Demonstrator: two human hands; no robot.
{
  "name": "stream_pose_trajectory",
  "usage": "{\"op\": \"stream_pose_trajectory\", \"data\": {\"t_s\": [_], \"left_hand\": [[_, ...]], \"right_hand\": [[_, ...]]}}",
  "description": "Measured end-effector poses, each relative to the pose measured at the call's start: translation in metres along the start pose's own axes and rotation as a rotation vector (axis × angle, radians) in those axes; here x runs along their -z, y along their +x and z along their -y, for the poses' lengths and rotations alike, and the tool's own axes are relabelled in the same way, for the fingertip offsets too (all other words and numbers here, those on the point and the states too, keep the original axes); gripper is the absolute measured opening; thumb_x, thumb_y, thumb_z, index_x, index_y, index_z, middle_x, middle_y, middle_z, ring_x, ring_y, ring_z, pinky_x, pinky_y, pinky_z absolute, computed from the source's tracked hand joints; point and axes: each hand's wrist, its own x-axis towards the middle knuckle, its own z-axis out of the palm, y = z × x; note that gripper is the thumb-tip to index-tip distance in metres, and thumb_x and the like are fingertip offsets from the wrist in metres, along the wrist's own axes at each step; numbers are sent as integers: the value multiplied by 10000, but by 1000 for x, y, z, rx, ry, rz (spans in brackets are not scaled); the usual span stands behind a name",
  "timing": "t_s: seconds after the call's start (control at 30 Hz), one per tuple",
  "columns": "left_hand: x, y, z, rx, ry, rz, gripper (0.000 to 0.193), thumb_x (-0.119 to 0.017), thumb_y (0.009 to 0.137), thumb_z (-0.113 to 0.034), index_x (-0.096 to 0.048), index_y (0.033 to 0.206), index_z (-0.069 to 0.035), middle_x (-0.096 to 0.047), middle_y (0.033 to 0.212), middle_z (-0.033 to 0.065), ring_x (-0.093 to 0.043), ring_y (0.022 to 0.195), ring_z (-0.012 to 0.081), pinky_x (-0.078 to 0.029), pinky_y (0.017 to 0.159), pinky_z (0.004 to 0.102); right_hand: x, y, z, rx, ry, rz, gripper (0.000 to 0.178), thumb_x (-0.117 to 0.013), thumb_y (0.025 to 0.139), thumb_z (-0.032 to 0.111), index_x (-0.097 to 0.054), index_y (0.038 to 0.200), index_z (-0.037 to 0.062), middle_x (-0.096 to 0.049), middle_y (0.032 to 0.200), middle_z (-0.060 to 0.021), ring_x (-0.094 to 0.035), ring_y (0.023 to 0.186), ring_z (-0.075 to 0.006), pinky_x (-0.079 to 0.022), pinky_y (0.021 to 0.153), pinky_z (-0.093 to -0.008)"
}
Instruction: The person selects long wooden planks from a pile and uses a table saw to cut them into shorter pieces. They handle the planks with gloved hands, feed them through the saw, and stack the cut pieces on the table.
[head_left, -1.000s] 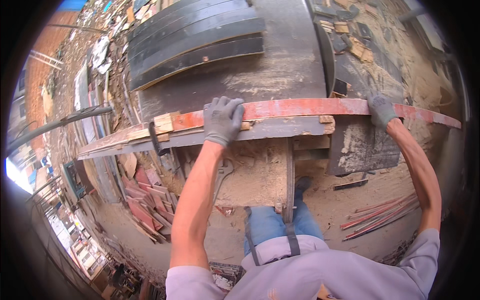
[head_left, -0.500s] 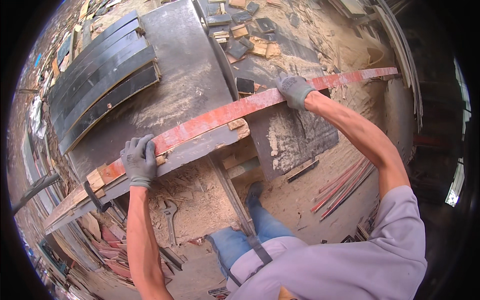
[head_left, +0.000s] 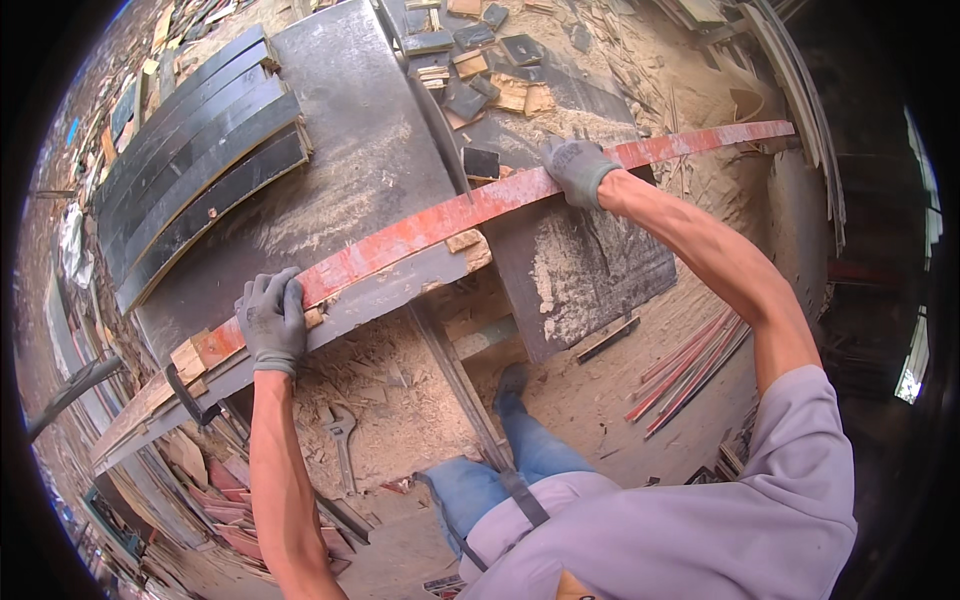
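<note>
A long, narrow red wooden plank with pale, scuffed patches lies across the dark tabletop, running from lower left to upper right. Near its left end, my gloved left hand is closed over it, fingers on the far side. My gloved right hand grips the plank right of the middle, its arm stretched out. Along the plank's near side runs a grey straight board with small wood blocks on it. A clamp sits on that board's left part.
Dark-faced boards lie side by side at the table's far left. Offcuts and sawdust cover the far side. An adjustable wrench rests on sawdust below. Thin red strips lie at right; a black block sits beyond the plank.
Both hands keep their hold on the plank. The plank's right end and my right hand appear slightly higher and farther left, mostly along with a small shift of the view.
</note>
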Motion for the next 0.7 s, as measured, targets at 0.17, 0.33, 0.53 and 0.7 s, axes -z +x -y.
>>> {"op": "stream_pose_trajectory", "data": {"t_s": [0.17, 0.33, 0.53, 0.7], "left_hand": [[-2, -3, 1, -1, 4, -14, 188, -636, 971, -243, -760, 1092, -169, -688, 993, 37, -615, 1011, 262, -431, 900, 411], [-6, -6, 4, -7, 8, -32, 196, -638, 972, -257, -767, 1096, -177, -685, 984, 35, -616, 1010, 260, -434, 899, 409], [-12, -2, 5, -13, 30, -60, 203, -631, 976, -280, -770, 1098, -194, -677, 979, 42, -623, 1014, 265, -438, 896, 412], [-12, -3, 15, -11, 62, -91, 216, -621, 979, -289, -768, 1096, -181, -680, 991, 51, -628, 1016, 275, -447, 891, 425]], "right_hand": [[2, 0, 2, -16, 47, 46, 497, -739, 735, 52, -595, 1203, -37, -636, 1163, -251, -688, 1065, -411, -578, 857, -477], [-3, -3, 7, -26, -11, -97, 371, -749, 741, 74, -700, 1099, -13, -743, 1034, -221, -747, 993, -371, -603, 803, -455], [7, 0, 3, -70, -13, -2, 314, -757, 735, 101, -755, 1034, 6, -757, 1043, -198, -750, 1011, -352, -611, 794, -452], [-14, -28, 4, -99, 92, -59, 537, -734, 762, 103, -616, 1274, -8, -697, 1194, -238, -693, 1138, -375, -562, 946, -469]]}}
